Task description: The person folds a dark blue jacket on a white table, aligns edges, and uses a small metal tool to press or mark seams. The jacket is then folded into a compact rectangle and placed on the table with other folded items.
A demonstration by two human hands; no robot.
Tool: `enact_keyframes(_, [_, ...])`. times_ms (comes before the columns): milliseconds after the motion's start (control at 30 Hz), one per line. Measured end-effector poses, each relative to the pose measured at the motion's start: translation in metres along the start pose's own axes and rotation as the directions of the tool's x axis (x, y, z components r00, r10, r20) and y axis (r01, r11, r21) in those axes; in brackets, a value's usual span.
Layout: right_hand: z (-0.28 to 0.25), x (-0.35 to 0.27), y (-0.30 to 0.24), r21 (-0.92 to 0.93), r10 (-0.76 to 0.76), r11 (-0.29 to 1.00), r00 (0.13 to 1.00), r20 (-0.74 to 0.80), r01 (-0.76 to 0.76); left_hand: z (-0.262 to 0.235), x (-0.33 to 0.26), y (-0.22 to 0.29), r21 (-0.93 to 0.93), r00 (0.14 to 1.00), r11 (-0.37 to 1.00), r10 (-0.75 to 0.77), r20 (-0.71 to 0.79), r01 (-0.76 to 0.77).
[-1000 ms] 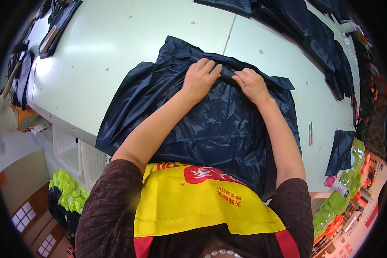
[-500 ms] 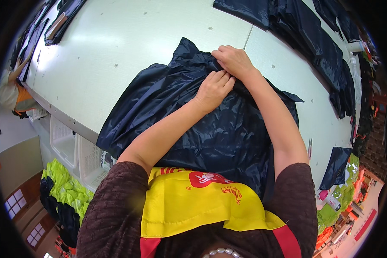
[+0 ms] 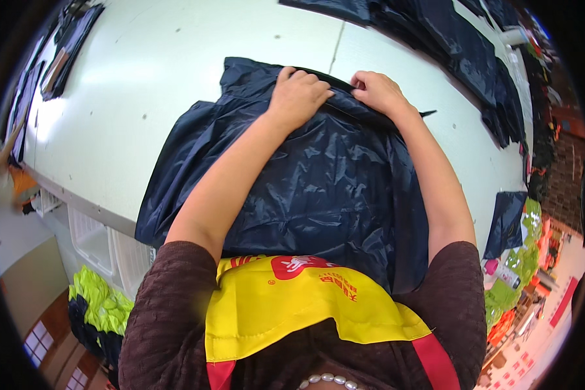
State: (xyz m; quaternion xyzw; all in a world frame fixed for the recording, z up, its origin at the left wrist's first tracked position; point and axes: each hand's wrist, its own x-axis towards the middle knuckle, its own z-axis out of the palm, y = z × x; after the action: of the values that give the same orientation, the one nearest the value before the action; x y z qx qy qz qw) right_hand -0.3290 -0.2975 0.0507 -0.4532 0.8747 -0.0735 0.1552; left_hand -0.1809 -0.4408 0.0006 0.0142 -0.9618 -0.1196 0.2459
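Observation:
A shiny dark navy jacket [image 3: 318,188] lies spread and creased on the white table, its near end reaching the yellow apron on my front. My left hand [image 3: 299,99] is bent over its far edge, fingers together and closed on the cloth. A little to the right, my right hand [image 3: 378,92] pinches the same edge between thumb and fingers. Between the two hands runs a narrow dark band of the jacket's edge. Under my palms the cloth is hidden.
Stacks of folded navy garments [image 3: 435,39] lie at the far right, others [image 3: 71,52] at the far left. White plastic baskets [image 3: 91,240] stand below the left table edge, near a lime-green heap [image 3: 101,302]. A bottle [image 3: 502,273] lies at right. Someone's blurred arm shows at far left.
My hands were close together at the jacket's edge; now they are apart, the left one further left and the right one slightly right. The far edge has been drawn straighter.

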Motion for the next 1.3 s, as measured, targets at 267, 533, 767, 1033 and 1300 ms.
enact_keyframes(267, [-0.010, -0.063, 0.037, 0.083, 0.245, 0.968, 0.963, -0.112, -0.236, -0.016, 0.021, 0.007, 0.065, 0.941, 0.989, -0.150, 0.302, 0.136])
enact_keyframes(533, [0.032, -0.070, 0.039, 0.134, 0.249, 0.968, 0.899, -0.360, -0.214, 0.024, 0.034, 0.090, -0.407, 0.968, 0.880, 0.245, -0.053, -0.245])
enact_keyframes(767, [0.002, -0.064, 0.069, 0.275, 0.020, 0.961, 0.976, -0.219, 0.042, 0.018, 0.042, 0.095, -0.504, 0.981, 0.844, -0.129, 0.143, 0.184])
enact_keyframes(1033, [-0.032, -0.066, 0.030, 0.049, -0.141, 0.985, 0.940, -0.310, 0.164, 0.018, 0.054, 0.086, -0.398, 0.977, 0.917, 0.075, 0.198, 0.010])
enact_keyframes(1300, [-0.032, -0.096, 0.079, 0.123, -0.014, 0.991, 0.947, -0.322, 0.057, 0.013, 0.040, 0.079, -0.240, 0.952, 0.926, 0.259, -0.165, -0.293])
